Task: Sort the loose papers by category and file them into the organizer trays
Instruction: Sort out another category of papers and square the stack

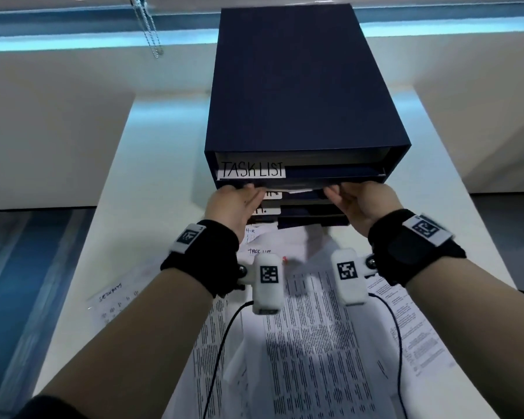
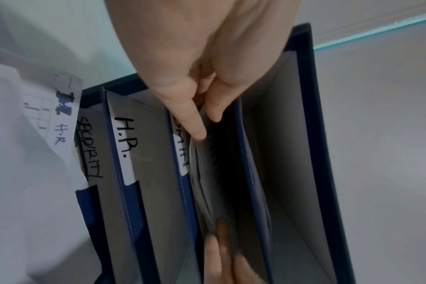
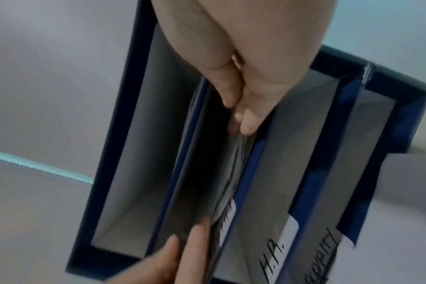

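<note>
Your left hand [image 1: 235,204] is at the left front of the organizer [image 1: 297,86], thumb and fingers pinching the near edge of a thin stack of papers [image 2: 202,173] that sits in the second tray down. From the left wrist view, the fingers [image 2: 190,123] lie over the start of that tray's label, so only its last letters show; they are too blurred to read with confidence.

Your right hand [image 1: 357,204] mirrors it at the right front, fingers [image 3: 246,119] closed on the same stack's edge. The papers span between your two hands, partly inside the tray, with the near edge level with the tray's front lip.

Directly above your hands is the top tray [image 1: 330,170], marked "TASK LIST" [image 1: 251,169]. Below them come two more trays: one labelled "H.R." [image 2: 123,138], and the bottom one labelled "SECURITY" [image 2: 88,148].

The organizer is a dark blue box standing on a white tabletop [image 1: 152,182], its open front facing you.

Nearer to you, under your forearms, loose sheets [image 1: 309,343] lie spread on the tabletop, overlapping: dense printed pages in the middle and right, a handwritten grid sheet [image 1: 115,300] to the left, and a sheet headed "TASK LIST" [image 1: 259,251] just in front of the organizer's base.
</note>
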